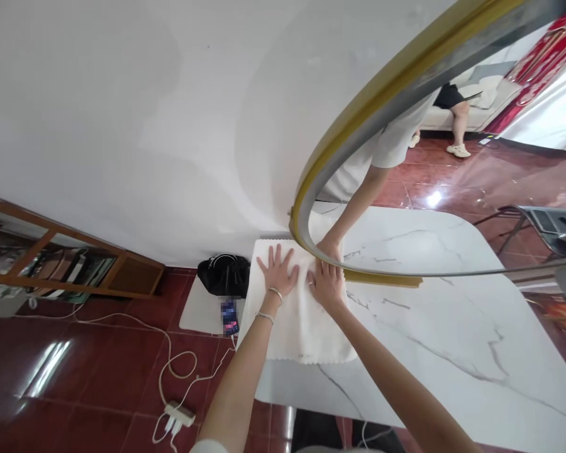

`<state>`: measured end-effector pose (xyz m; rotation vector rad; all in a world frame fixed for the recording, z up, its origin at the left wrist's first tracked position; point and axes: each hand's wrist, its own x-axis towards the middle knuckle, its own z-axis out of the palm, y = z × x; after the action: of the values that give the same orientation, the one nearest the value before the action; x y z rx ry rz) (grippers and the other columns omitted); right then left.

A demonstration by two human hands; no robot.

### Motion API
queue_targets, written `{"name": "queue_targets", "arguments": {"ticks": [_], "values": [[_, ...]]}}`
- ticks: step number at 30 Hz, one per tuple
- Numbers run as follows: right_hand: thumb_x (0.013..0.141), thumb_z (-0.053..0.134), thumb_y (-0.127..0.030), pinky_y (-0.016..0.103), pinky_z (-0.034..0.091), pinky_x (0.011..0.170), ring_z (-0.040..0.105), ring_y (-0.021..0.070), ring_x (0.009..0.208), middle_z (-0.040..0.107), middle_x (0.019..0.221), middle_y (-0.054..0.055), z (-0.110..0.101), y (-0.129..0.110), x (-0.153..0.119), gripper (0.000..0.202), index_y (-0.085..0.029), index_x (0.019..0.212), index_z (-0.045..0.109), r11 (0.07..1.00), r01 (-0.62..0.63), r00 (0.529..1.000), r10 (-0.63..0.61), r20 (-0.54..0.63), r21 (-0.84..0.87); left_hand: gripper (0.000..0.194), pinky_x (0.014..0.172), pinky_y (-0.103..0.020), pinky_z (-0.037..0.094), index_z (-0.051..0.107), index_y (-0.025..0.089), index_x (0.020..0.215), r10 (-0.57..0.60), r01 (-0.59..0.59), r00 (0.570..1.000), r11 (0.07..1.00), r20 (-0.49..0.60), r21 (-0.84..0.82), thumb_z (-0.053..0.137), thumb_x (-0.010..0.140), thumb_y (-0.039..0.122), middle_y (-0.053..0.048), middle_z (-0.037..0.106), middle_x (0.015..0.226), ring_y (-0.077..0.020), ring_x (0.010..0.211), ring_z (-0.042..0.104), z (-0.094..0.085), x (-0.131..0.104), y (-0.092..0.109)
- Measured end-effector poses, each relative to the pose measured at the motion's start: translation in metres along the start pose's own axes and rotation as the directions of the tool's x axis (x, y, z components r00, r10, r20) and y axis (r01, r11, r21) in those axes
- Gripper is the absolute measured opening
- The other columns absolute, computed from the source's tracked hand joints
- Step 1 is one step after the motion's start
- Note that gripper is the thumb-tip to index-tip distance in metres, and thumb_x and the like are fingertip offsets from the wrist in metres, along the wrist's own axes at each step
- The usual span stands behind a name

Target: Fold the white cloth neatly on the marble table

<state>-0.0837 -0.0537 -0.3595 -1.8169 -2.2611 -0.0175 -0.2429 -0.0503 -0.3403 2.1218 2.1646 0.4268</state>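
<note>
My left hand lies flat on a white cloth with scalloped edges, its fingers spread wide. Two thin bracelets circle that wrist. Beside it, my right hand rests on the same cloth, fingers stretched forward and a ring on one of them. Its fingertips are close to the lower rim of a large round mirror with a gold frame; whether they touch it I cannot tell. The cloth is slightly wrinkled between the hands and lies over the left end of a white marble-patterned table.
A black bag and a phone sit on a pale surface left of the table. Cables run over the red tiled floor to a power strip. A wooden shelf stands along the wall. The mirror reflects a seated person's legs.
</note>
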Motion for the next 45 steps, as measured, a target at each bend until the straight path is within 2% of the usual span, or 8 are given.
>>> {"name": "queue_targets", "arguments": {"ticks": [7,16,19,24,29,33,39,45], "values": [[0.097,0.026,-0.035,0.053,0.035,0.098,0.050,0.0366,0.119,0.059,0.125,0.023,0.007,-0.006,0.029,0.052,-0.007,0.137,0.045,1.000,0.014,0.999,-0.014,0.038,0.017,0.053,0.114,-0.062,0.012,0.044,0.031,0.140,-0.113,0.112,0.994,0.993,-0.009,-0.045,0.045,0.091,0.051,-0.008,0.029,0.155,-0.0293,0.144,0.021,-0.004,0.006,-0.013],[0.096,0.039,-0.030,0.049,0.023,0.113,0.029,0.0265,0.140,0.038,0.150,0.010,-0.013,0.000,-0.078,0.060,-0.021,0.152,0.019,0.965,0.244,0.963,-0.230,-0.143,0.093,0.060,0.115,-0.052,0.024,0.027,0.027,0.149,-0.202,0.203,0.978,0.979,-0.046,0.024,0.044,0.093,0.041,-0.009,0.013,0.159,-0.0281,0.146,0.014,-0.032,-0.172,-0.006],[0.096,0.038,-0.027,0.049,0.026,0.112,0.030,0.0263,0.140,0.039,0.149,0.010,-0.011,0.001,-0.080,0.061,-0.021,0.152,0.014,0.965,0.246,0.959,-0.228,-0.169,0.095,0.060,0.114,-0.051,0.027,0.026,0.027,0.149,-0.210,0.212,0.976,0.976,-0.054,0.045,0.045,0.093,0.037,-0.008,0.009,0.160,-0.0296,0.146,0.013,-0.035,-0.196,-0.001],[0.094,0.027,-0.016,0.048,0.028,0.111,0.031,0.0252,0.139,0.043,0.145,0.014,-0.005,-0.004,-0.047,0.061,-0.013,0.153,0.010,0.950,0.279,0.950,-0.250,-0.188,0.142,0.061,0.116,-0.053,0.023,0.028,0.024,0.149,-0.160,0.161,0.987,0.986,-0.034,0.031,0.046,0.092,0.037,-0.010,0.009,0.160,-0.0319,0.146,0.010,-0.028,-0.148,-0.010],[0.092,0.029,-0.011,0.050,0.025,0.111,0.041,0.0259,0.127,0.051,0.136,0.012,0.007,-0.018,-0.007,0.055,-0.020,0.145,0.037,0.938,0.303,0.951,-0.286,-0.115,0.170,0.057,0.115,-0.052,0.025,0.036,0.026,0.145,-0.124,0.124,0.992,0.992,0.004,0.009,0.047,0.092,0.042,-0.009,0.019,0.158,-0.0300,0.146,0.015,-0.023,-0.082,-0.030],[0.093,0.035,-0.016,0.046,0.032,0.105,0.050,0.0240,0.108,0.060,0.114,0.012,0.005,-0.040,-0.004,0.043,-0.019,0.130,0.056,0.923,0.332,0.943,-0.327,-0.060,0.192,0.054,0.110,-0.048,0.035,0.041,0.026,0.143,-0.231,0.231,0.973,0.973,-0.013,-0.004,0.046,0.092,0.045,-0.010,0.025,0.156,-0.0302,0.142,0.027,-0.025,-0.086,-0.044],[0.088,0.047,-0.056,0.063,0.012,0.109,0.024,0.0371,0.138,0.033,0.150,0.013,-0.023,-0.070,-0.092,0.061,-0.032,0.144,0.038,0.853,0.475,0.876,-0.481,-0.029,0.217,0.055,0.109,-0.049,0.037,0.029,0.027,0.148,-0.306,0.307,0.942,0.952,-0.136,-0.012,0.040,0.096,0.041,-0.009,0.027,0.156,-0.0303,0.141,0.030,-0.027,-0.180,-0.048],[0.090,0.042,-0.053,0.063,-0.008,0.109,0.008,0.0361,0.144,0.017,0.158,0.008,-0.047,-0.052,-0.181,0.069,-0.030,0.151,0.018,0.748,0.610,0.759,-0.647,0.080,0.263,0.064,0.113,-0.053,0.031,0.007,0.033,0.152,-0.327,0.332,0.926,0.943,-0.189,-0.004,0.039,0.096,0.031,-0.003,0.000,0.161,-0.0302,0.146,0.013,-0.026,-0.265,-0.013]]}}
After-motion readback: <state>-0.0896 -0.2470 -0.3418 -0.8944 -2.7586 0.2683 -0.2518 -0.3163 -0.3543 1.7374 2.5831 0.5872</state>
